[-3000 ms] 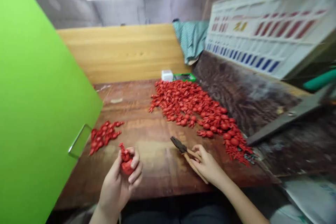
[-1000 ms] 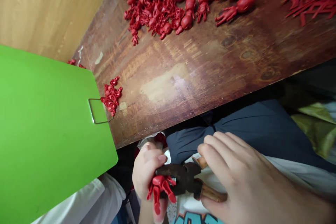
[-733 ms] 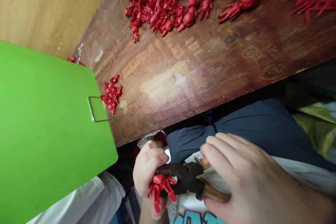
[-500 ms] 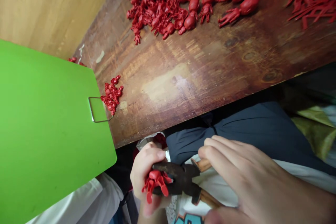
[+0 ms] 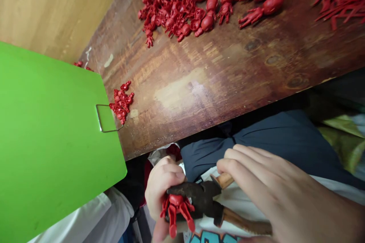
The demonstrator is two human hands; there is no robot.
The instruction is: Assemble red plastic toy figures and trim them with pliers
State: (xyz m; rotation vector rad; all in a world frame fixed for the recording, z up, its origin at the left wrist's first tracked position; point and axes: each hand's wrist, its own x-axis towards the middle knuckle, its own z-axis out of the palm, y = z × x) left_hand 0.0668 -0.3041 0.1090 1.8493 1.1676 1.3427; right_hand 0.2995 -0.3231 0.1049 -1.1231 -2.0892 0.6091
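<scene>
Across the front of the white shirt (image 5: 234, 197), large turquoise lettering (image 5: 212, 236) with orange and dark edging, cut off at the bottom and not readable as a word. Above, near the waist of the dark blue trousers (image 5: 270, 129), small black label (image 5: 199, 179) with pale letters too tiny to read surely.

At the left, broad bright-green board (image 5: 57, 133), blocking the view of that end of the scuffed brown table (image 5: 179, 91). Just by its edge, metal wire handle (image 5: 98, 118) and, touching or nearly so, small cluster of red pieces (image 5: 121, 102). Behind, pale wooden panel (image 5: 57, 3). Along the far side of the table, big heap of red figures (image 5: 173, 3), with thin red strips (image 5: 345, 5) at its right end.

Below the near table edge, before the shirt, single red figure (image 5: 178, 207), glossy, legs splayed downward, upper part hidden by pliers (image 5: 196, 195) and fingers. Grasped in the left hand (image 5: 164, 188), between dark, parted plier jaws; cannot tell whether touching both. Around the wooden plier handles, spread apart, loosely curled right hand (image 5: 262, 190).
</scene>
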